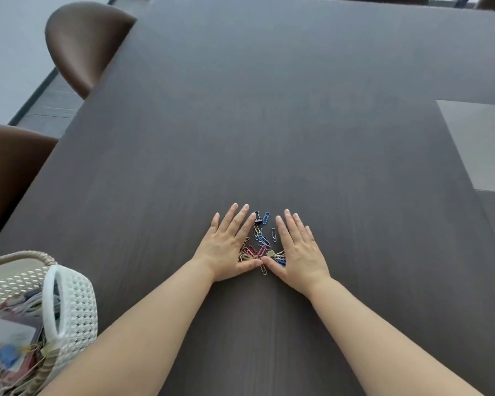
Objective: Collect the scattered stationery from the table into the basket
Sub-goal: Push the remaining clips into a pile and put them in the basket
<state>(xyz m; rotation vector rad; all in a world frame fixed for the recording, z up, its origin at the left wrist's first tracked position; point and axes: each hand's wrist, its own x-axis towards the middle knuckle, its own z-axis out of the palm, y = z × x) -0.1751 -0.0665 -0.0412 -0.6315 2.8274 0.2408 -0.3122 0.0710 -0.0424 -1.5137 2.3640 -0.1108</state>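
A small heap of coloured paper clips [260, 247] lies on the dark table [269, 110], with a black binder clip [257, 217] and a blue paper clip [265, 218] at its far edge. My left hand [229, 244] lies flat on the table to the left of the heap, fingers straight. My right hand [297, 250] lies flat on the heap's right side. The two thumbs nearly meet at the near side of the heap. A white woven basket [77, 304] stands at the lower left and holds several stationery items.
Two brown chairs [80, 44] stand along the table's left edge. A grey rectangular panel [480, 144] lies flush in the table at the right. A beige rope handle [20, 257] arches over the basket.
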